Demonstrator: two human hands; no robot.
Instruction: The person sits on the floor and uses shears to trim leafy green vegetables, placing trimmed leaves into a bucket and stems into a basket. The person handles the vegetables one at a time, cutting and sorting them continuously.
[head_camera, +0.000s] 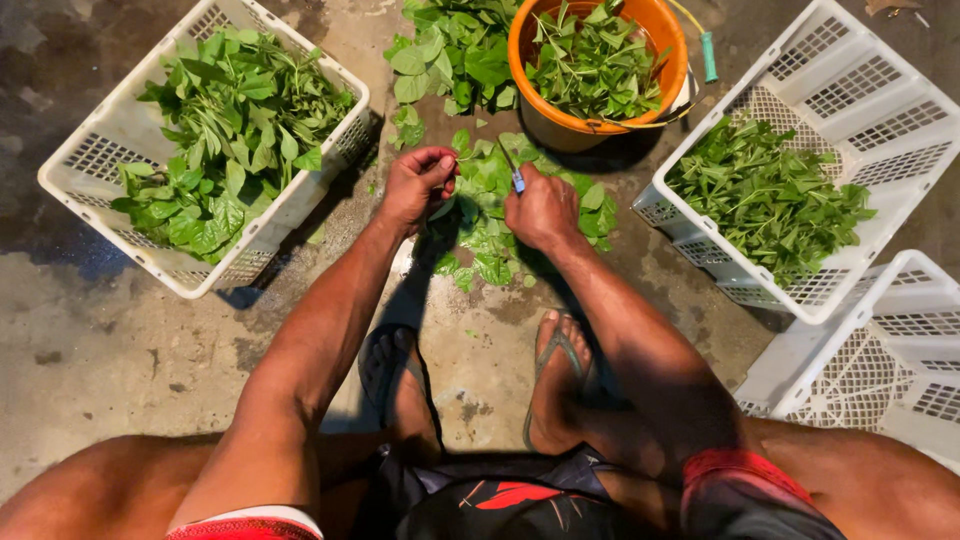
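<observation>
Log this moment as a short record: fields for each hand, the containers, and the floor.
left hand: left hand pinches a green leaf over the loose leaves
right hand: right hand closed around a small blade, grip tight
leaf pile: loose green leaves lie on the floor beneath both hands
bucket: orange bucket holds leafy stems, ahead of the hands
left basket: white basket full of large leaves
right basket: white basket partly filled with smaller leaves
near basket: a further white basket, contents not visible
floor: bare concrete, stained
</observation>
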